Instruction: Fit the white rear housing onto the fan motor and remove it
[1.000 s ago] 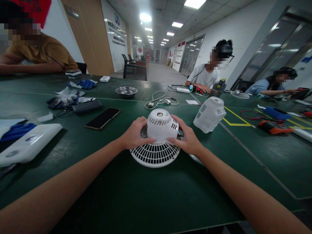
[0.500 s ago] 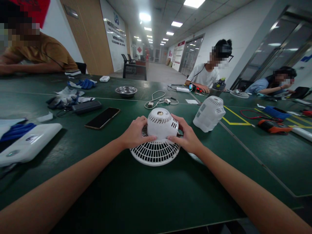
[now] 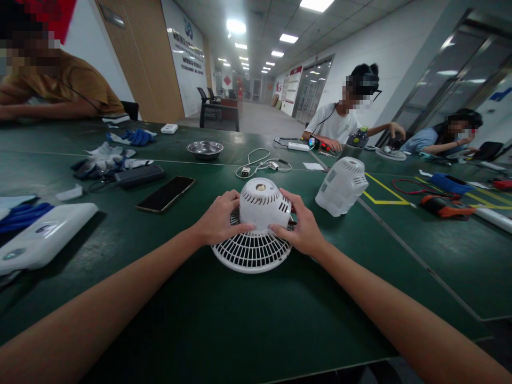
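A white fan motor housing [image 3: 264, 205] with slotted vents and a hole in its top sits on a round white fan grille [image 3: 253, 255], which lies on the green table. My left hand [image 3: 224, 216] grips the housing's left side, thumb along the front and fingers round the back. On the other side, my right hand [image 3: 301, 223] holds it the same way, thumb on the lower front. Something small and dark shows between the housing and my right palm; I cannot make it out. To the right stands a white plastic fan part [image 3: 342, 186] with vents at its top.
Behind the fan lie a coiled white cable [image 3: 260, 162] and a steel bowl [image 3: 205, 150]. Leftward are a phone [image 3: 166, 194], a power bank [image 3: 140, 176], gloves [image 3: 136, 137] and a white case [image 3: 48, 234]. A multimeter [image 3: 447, 206] lies at right. Co-workers sit across the table.
My hands keep their hold on the housing, with hardly any movement. The view has shifted slightly. The co-worker in white has stretched an arm out toward another fan grille.
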`<state>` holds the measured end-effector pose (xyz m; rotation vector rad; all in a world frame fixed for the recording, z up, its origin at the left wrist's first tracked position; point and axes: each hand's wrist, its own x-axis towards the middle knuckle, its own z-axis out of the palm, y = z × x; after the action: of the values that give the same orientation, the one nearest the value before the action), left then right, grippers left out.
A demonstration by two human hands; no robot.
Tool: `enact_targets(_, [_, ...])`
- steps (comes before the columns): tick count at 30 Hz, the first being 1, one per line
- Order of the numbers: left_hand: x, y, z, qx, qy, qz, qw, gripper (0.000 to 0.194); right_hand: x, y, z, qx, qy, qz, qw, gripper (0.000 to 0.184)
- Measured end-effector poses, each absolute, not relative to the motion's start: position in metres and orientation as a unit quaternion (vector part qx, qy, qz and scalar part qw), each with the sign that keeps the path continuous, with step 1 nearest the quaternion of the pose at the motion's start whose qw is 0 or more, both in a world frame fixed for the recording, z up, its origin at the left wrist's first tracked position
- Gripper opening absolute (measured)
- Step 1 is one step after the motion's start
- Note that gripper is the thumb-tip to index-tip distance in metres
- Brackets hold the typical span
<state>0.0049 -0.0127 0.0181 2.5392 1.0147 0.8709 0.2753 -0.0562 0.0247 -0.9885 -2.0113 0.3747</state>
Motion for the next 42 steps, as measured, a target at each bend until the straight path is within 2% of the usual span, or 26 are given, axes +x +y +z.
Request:
enact_targets(8, [0.006,-0.014,0.020,0.883,0.362,0.283,0.101,0.071,0.273,-0.060,0.024,-0.397,-0.813,0.093,0.416,0.081])
enact_targets(12, [0.004,-0.013,0.017,0.885,0.349,0.294,0.087,0.058,0.272,-0.063,0.027,-0.388,-0.824,0.029,0.411,0.074])
enact_targets(14, [0.003,-0.013,0.015,0.879,0.340,0.319,0.102,0.050,0.272,-0.064,0.027,-0.377,-0.833,0.021,0.404,0.066])
enact_targets(17, [0.003,-0.012,0.011,0.863,0.300,0.364,0.180,0.060,0.272,-0.064,0.025,-0.358,-0.839,0.067,0.404,0.054])
enact_targets(20, [0.004,-0.014,0.008,0.860,0.253,0.372,0.240,0.084,0.272,-0.062,0.023,-0.342,-0.832,0.121,0.419,0.065])
enact_targets(23, [0.005,-0.015,0.007,0.860,0.256,0.371,0.240,0.109,0.271,-0.061,0.024,-0.347,-0.832,0.141,0.409,0.086])
enact_targets(25, [0.007,-0.015,0.006,0.856,0.262,0.380,0.235,0.119,0.272,-0.059,0.025,-0.355,-0.838,0.120,0.396,0.091])
enact_targets(31, [0.012,-0.014,0.003,0.862,0.290,0.377,0.176,0.121,0.281,-0.054,0.033,-0.355,-0.845,0.140,0.376,0.109])
enact_targets(36, [0.015,-0.024,0.009,0.866,0.289,0.368,0.176,0.126,0.286,-0.057,0.037,-0.337,-0.849,0.181,0.364,0.101])
enact_targets(42, [0.022,-0.030,0.014,0.867,0.285,0.379,0.153,0.131,0.281,-0.060,0.038,-0.326,-0.851,0.176,0.373,0.099])
